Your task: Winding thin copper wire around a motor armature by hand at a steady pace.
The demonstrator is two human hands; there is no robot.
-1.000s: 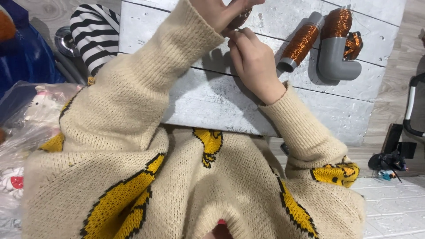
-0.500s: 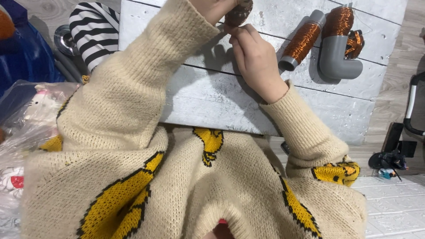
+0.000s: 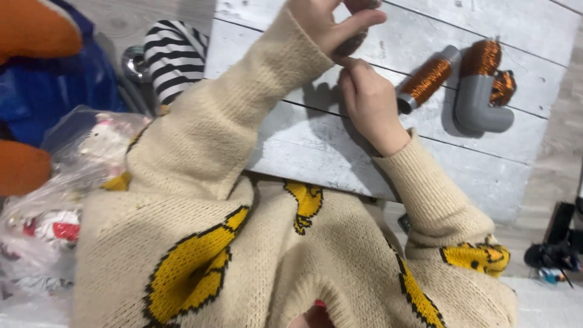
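My left hand [image 3: 328,21] is raised at the top edge, its fingers closed round a small dark brownish piece [image 3: 351,44] that is mostly hidden. Just below it, my right hand [image 3: 370,103] has its fingertips pinched together right under that piece; whether a wire runs between them is too fine to see. To the right on the whitewashed plank table [image 3: 303,143] lie a straight grey pipe wound with copper wire [image 3: 425,79] and a grey elbow pipe [image 3: 480,106] with a copper winding on its top end.
A small copper wire bundle [image 3: 503,88] lies against the elbow pipe. A black-and-white striped cloth [image 3: 176,58] sits left of the table. Farther left are a blue bag [image 3: 61,85], orange shapes and a clear plastic bag of toys [image 3: 54,206]. Dark gear [image 3: 552,255] stands at lower right.
My left hand has turned the small brown piece and closed its fingers further over it. The right hand stays pinched just beneath. The pipes on the table have not moved.
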